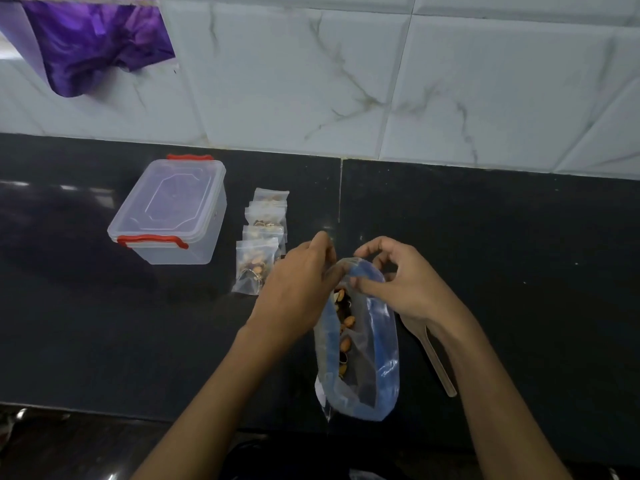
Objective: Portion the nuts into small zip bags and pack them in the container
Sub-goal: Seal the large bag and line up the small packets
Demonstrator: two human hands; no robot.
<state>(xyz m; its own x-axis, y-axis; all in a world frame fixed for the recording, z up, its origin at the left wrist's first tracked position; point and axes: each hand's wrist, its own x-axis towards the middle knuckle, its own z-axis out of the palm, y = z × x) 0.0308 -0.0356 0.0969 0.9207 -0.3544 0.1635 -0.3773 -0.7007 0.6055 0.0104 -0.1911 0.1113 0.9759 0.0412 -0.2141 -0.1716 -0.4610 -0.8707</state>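
Big bag of nuts at 6 o'clock on the dark counter, mouth toward 12, partly agape. Left hand pinching the near-left rim of the mouth, fingers curled on the plastic. Right hand pinching the right rim, thumb and forefinger closed on the film, other fingers arched above. Judged step: opening or sealing the mouth; cannot tell which.

Small zip bags, filled, stacked in a row at 10 o'clock, just beside the container. Container at 9–10 o'clock, lid on, red clasps visible; no bags seen inside. Packing not yet done.

Pale stick-like handle at 4 o'clock, partly hidden under the right wrist; possibly a scoop, head not visible.

Risks:
- Mouth open and bag lying flat: tilt or tug on rim likely to spill nuts onto counter.
- Thin film: uneven pull from two pinches may tear rim or leave seal half-closed.
- Right wrist resting over the handle: may knock it off the front edge.
- Stack of small bags close to left forearm: sweep could scatter it.

Writing: none legible on bags, container or lid.
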